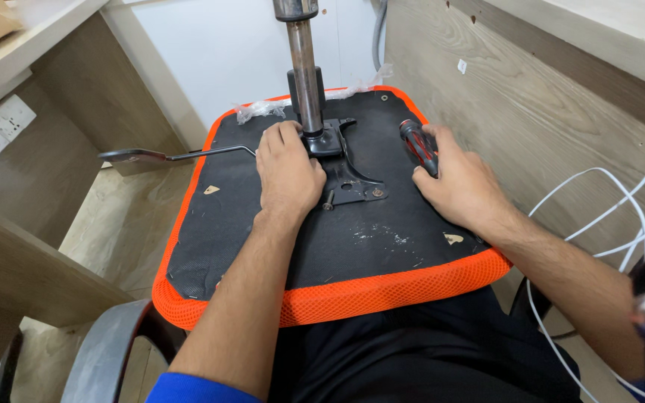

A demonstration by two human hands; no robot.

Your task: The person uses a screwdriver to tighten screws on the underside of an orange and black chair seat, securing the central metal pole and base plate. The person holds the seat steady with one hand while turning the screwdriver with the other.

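Observation:
An upturned office chair seat (352, 246), black underneath with an orange mesh rim, rests on my lap. A black metal mechanism plate (352, 179) is fixed at its middle, and a steel gas-lift column (304, 75) rises from it. My left hand (287, 170) lies flat on the plate's left side, fingers against the column's base. A loose screw (329, 200) stands by that hand. My right hand (460, 183) rests on the seat to the right, closed around a black and red screwdriver (419, 145).
A thin metal lever with a flat paddle (134, 156) sticks out left of the seat. White cables (621, 216) hang at the right by a wooden panel. A wall socket (0, 125) is at the left, and a curved chair arm (106, 351) is low left.

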